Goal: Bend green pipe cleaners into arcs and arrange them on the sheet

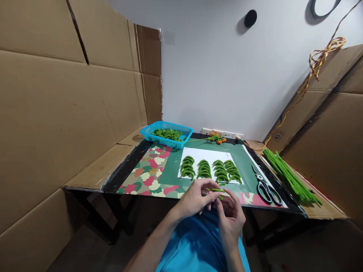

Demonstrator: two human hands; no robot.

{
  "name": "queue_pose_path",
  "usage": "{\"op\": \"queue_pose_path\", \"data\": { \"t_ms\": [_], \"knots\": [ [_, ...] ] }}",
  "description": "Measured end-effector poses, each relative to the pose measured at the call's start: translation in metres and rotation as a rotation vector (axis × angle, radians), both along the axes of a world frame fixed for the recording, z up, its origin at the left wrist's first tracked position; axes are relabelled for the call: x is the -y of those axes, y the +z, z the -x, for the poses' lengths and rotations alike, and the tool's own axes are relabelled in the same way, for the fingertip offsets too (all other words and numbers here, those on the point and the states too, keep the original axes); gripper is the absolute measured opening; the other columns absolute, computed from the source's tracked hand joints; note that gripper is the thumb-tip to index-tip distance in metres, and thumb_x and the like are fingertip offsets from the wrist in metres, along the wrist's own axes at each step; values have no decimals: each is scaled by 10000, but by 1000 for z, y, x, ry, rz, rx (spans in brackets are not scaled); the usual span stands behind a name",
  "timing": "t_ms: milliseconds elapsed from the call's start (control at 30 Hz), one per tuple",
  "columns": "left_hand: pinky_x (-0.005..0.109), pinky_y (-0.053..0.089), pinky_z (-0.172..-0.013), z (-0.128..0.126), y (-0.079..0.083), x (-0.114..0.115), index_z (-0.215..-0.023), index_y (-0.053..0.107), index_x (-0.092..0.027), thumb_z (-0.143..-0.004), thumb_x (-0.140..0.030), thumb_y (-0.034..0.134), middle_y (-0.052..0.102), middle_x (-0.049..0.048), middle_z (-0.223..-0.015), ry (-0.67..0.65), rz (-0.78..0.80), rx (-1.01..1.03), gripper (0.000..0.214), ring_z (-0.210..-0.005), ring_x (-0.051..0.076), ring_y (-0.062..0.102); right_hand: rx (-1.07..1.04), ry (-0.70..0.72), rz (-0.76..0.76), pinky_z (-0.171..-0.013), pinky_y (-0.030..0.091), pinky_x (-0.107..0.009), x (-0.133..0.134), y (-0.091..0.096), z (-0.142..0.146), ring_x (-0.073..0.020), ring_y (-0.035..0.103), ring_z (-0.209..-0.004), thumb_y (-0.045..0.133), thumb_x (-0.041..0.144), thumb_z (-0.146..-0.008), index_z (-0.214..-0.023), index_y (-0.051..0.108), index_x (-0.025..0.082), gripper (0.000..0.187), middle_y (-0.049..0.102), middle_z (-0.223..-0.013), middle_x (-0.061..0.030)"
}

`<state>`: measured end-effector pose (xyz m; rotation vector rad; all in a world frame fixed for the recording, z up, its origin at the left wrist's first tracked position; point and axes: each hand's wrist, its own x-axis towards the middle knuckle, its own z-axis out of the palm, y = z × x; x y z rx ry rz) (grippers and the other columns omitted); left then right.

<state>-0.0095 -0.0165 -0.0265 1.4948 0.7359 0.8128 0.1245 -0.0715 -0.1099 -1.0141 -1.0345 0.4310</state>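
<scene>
At table [170, 172] edge | left hand [195, 198], right hand [231, 217] pinch pipe cleaner [217, 190] | scissors [266, 189] right, curved pieces [211, 169] ahead

Bright, even light; soft shadows; edges warped by wide-angle lens.

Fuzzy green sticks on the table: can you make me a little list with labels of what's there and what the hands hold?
left hand: pinches the green stick piece
right hand: pinches the same piece
white sheet: four columns of curved green pieces
blue basket: holds green bits
scissors: right of the sheet
straight green sticks: bundle at the right edge
</scene>
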Motion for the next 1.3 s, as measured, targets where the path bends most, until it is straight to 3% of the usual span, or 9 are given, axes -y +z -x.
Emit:
{"op": "queue_pose_path", "data": {
  "t_ms": [133, 233, 400, 600, 1200, 1300],
  "knots": [
    [147, 393, -305, 1, 1, -1, -1086, 675, -147, -876, -497, 780, 717, 45, -822, -6, 42, 37, 421, -513, 120, 639, 16, 0, -8, -759, 678, -328, 2, 3, 0, -233, 810, -867, 757, 311, -960, -1301, 700, 214, 359, 820, -1007, -90],
    [139, 400, -308, 1, 1, -1, -1070, 670, -143, -884, -507, 768, 687, 24, -757, -6, 57, 42, 420, -503, 117, 635, -4, -3, -5, -727, 675, -300, 1, 3, 1, -221, 812, -838, 761, 304, -959, -1329, 701, 227, 383, 823, -979, -73],
    [144, 404, -308, 0, 2, 1, -1050, 684, -138, -902, -524, 738, 609, -12, -652, -1, 30, 26, 417, -478, 116, 602, -10, -8, -13, -713, 678, -294, 1, -1, 0, -221, 813, -799, 773, 304, -948, -1220, 759, 202, 291, 828, -973, -85],
    [138, 390, -312, 0, 2, 2, -1051, 699, -132, -917, -520, 736, 594, -17, -633, -9, 22, 25, 412, -449, 95, 559, -36, -14, -4, -755, 678, -288, 2, -2, 1, -214, 818, -834, 770, 310, -950, -1227, 764, 202, 298, 829, -1045, -94],
    [135, 417, -319, 5, 0, 3, -1057, 694, -128, -919, -528, 738, 572, -27, -669, -48, 27, 40, 425, -457, 89, 573, -34, -69, -17, -677, 674, -313, 1, -3, 4, -232, 805, -747, 762, 425, -946, -1111, 799, 141, 331, 834, -1009, -134],
    [137, 422, -322, 6, 0, 3, -1068, 696, -128, -916, -532, 743, 580, -22, -682, -48, 18, 45, 434, -460, 90, 579, -24, -77, -18, -683, 671, -311, 2, -5, 4, -232, 806, -763, 765, 432, -944, -1166, 781, 146, 362, 833, -1005, -131]
  ]
}}
